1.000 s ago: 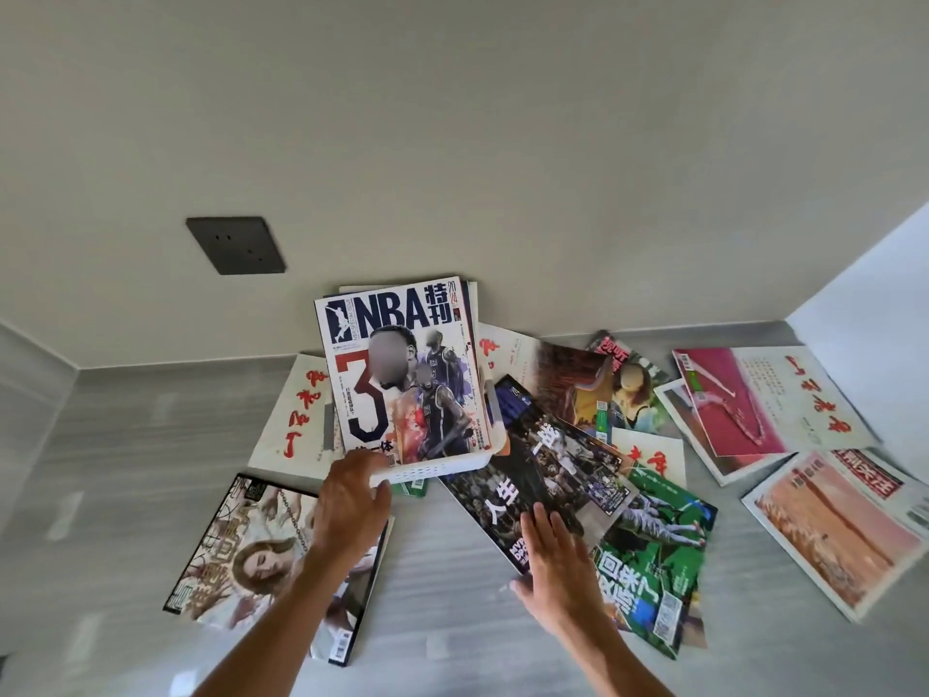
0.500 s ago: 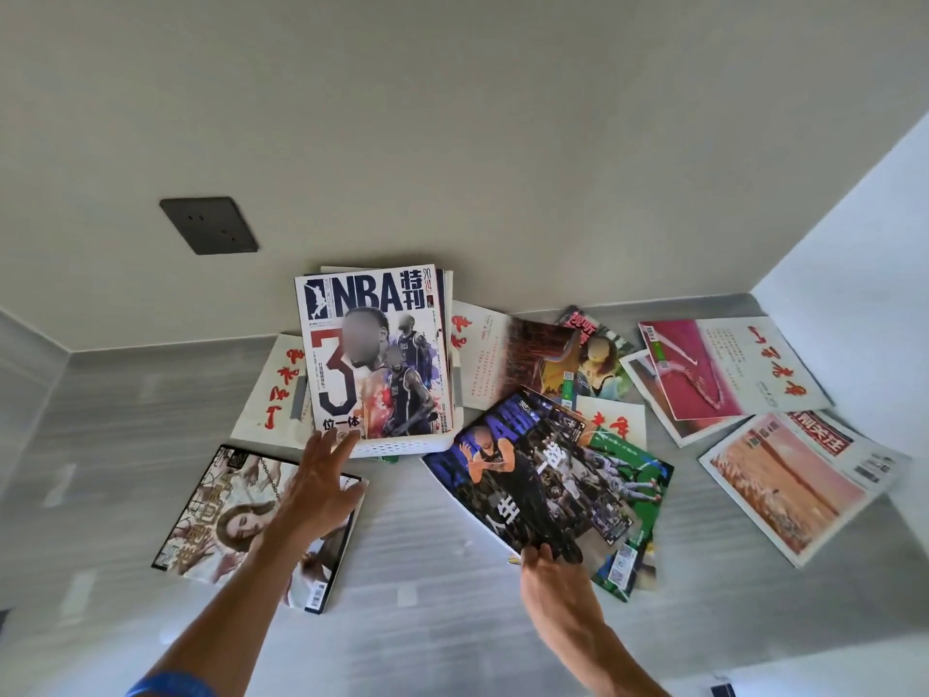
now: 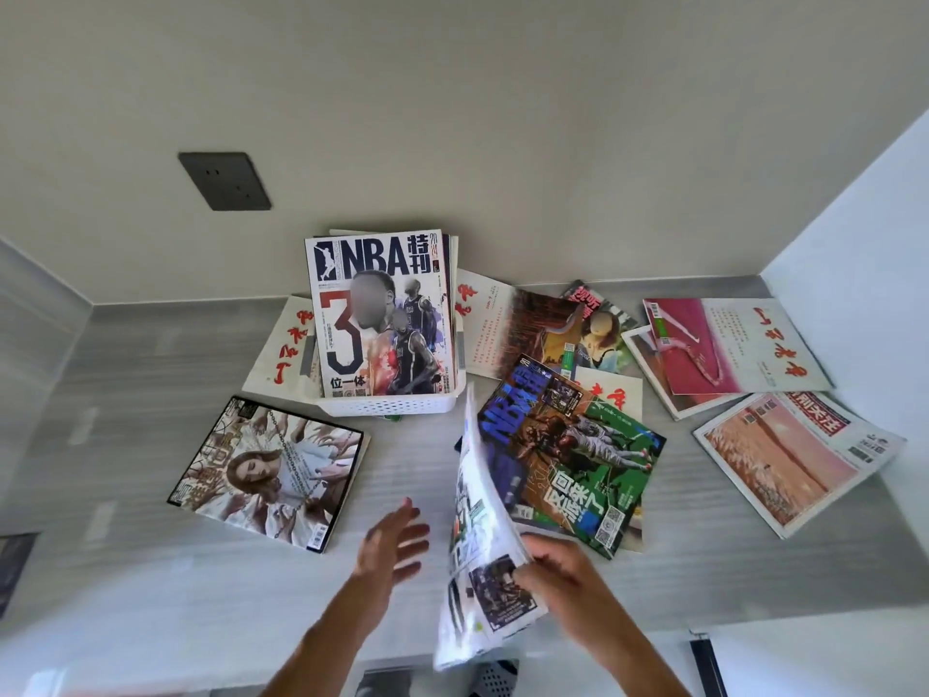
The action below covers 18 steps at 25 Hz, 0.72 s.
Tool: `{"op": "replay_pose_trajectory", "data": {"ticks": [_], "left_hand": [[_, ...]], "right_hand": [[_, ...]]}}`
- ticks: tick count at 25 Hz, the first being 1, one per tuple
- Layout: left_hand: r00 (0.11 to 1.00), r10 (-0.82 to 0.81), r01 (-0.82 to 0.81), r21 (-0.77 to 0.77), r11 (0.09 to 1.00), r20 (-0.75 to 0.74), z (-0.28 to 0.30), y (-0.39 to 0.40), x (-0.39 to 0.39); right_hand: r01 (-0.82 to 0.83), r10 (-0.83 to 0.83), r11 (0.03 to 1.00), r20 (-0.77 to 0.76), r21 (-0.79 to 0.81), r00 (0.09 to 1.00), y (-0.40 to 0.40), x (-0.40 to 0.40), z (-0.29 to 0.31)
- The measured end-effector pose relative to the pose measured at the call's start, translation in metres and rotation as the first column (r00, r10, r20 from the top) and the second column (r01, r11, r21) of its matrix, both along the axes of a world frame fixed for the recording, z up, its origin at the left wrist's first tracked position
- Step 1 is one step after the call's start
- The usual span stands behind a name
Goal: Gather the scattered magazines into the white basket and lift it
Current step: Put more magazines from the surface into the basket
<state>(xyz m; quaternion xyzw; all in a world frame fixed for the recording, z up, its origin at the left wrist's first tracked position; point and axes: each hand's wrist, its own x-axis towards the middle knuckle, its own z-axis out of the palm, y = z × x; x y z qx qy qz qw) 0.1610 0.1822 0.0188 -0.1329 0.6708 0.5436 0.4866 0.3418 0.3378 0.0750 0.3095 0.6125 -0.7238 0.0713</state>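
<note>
**Lifting one glossy magazine off the grey counter**

Gripping the lower edge of a thin, glossy magazine [image 3: 477,535], the right hand [image 3: 558,570] curls its fingers round the paper and holds it on edge, its pages bowed and blurred. Just beside it, the left hand [image 3: 394,543] hangs above the counter with fingers spread and straight, holding nothing. Both are over the streaked, matte grey countertop [image 3: 151,374].

To the left lies a flat, square-cornered fashion magazine with a black border [image 3: 266,470]. To the right, a green-and-blue basketball magazine [image 3: 578,455] lies flat over others.

Farther back stands the white plastic basket [image 3: 387,404], its wall perforated with small holes; a tall NBA magazine with a large red "3" [image 3: 382,314] stands upright in it, more pages behind. Pale journals with red brush lettering [image 3: 734,344] and a tan-covered newspaper-like issue [image 3: 789,455] fan out to the right. A dark, rectangular wall socket [image 3: 224,181] sits on the smooth beige wall.
</note>
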Motion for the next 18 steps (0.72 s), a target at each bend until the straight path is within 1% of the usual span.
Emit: {"op": "replay_pose_trajectory", "data": {"ticks": [1, 2, 3, 4, 5, 6, 8, 10, 12, 13, 14, 15, 16, 17, 18], "left_hand": [[0.989, -0.016, 0.003, 0.090, 0.996, 0.145, -0.004, -0.008, 0.007], [0.974, -0.021, -0.026, 0.202, 0.979, 0.227, -0.005, -0.015, 0.009], [0.965, 0.007, -0.090, 0.303, 0.949, 0.263, -0.003, -0.018, 0.009], [0.962, 0.068, -0.167, 0.373, 0.913, 0.264, 0.000, -0.019, 0.008], [0.965, 0.135, -0.218, 0.408, 0.887, 0.223, 0.004, -0.018, 0.005], [0.973, 0.174, -0.224, 0.433, 0.873, 0.153, 0.010, -0.018, 0.002], [0.982, 0.186, -0.171, 0.482, 0.859, 0.017, 0.021, -0.023, -0.007], [0.975, 0.186, -0.092, 0.546, 0.833, -0.120, 0.034, -0.034, -0.022], [0.962, 0.209, -0.066, 0.595, 0.801, -0.174, 0.043, -0.046, -0.042], [0.956, 0.219, -0.066, 0.587, 0.807, -0.194, 0.045, -0.050, -0.051], [0.943, 0.232, -0.071, 0.535, 0.842, -0.240, 0.045, -0.052, -0.057], [0.916, 0.239, -0.081, 0.437, 0.896, -0.321, 0.043, -0.053, -0.061], [0.879, 0.215, -0.092, 0.291, 0.952, -0.426, 0.039, -0.054, -0.064], [0.843, 0.158, -0.095, 0.147, 0.985, -0.514, 0.036, -0.055, -0.066], [0.823, 0.097, -0.081, 0.055, 0.995, -0.559, 0.034, -0.055, -0.067]], "right_hand": [[0.027, -0.030, 0.993, -0.031, -0.115, 0.999, 0.007, 0.009, 0.003], [0.035, -0.045, 0.981, -0.052, -0.190, 0.998, 0.011, 0.015, 0.006], [0.050, -0.061, 0.978, -0.048, -0.202, 0.997, 0.016, 0.018, 0.006], [0.072, -0.076, 0.984, -0.018, -0.163, 0.997, 0.020, 0.018, 0.005], [0.107, -0.104, 0.989, 0.033, -0.100, 0.994, 0.024, 0.014, 0.003], [0.142, -0.138, 0.988, 0.079, -0.057, 0.987, 0.029, 0.008, 0.001], [0.177, -0.172, 0.983, 0.112, -0.037, 0.979, 0.034, -0.008, -0.004], [0.207, -0.204, 0.978, 0.077, -0.034, 0.976, 0.032, -0.029, -0.005], [0.223, -0.223, 0.975, 0.002, -0.005, 0.975, 0.030, -0.047, -0.004], [0.205, -0.205, 0.978, -0.016, 0.041, 0.979, 0.030, -0.055, -0.004], [0.182, -0.181, 0.979, -0.022, 0.092, 0.983, 0.030, -0.061, -0.004], [0.173, -0.173, 0.975, -0.010, 0.140, 0.985, 0.030, -0.065, -0.007], [0.174, -0.174, 0.971, -0.016, 0.164, 0.985, 0.028, -0.069, -0.012], [0.163, -0.164, 0.963, -0.010, 0.216, 0.986, 0.025, -0.073, -0.016], [0.154, -0.156, 0.945, -0.017, 0.288, 0.988, 0.021, -0.076, -0.020]]}}
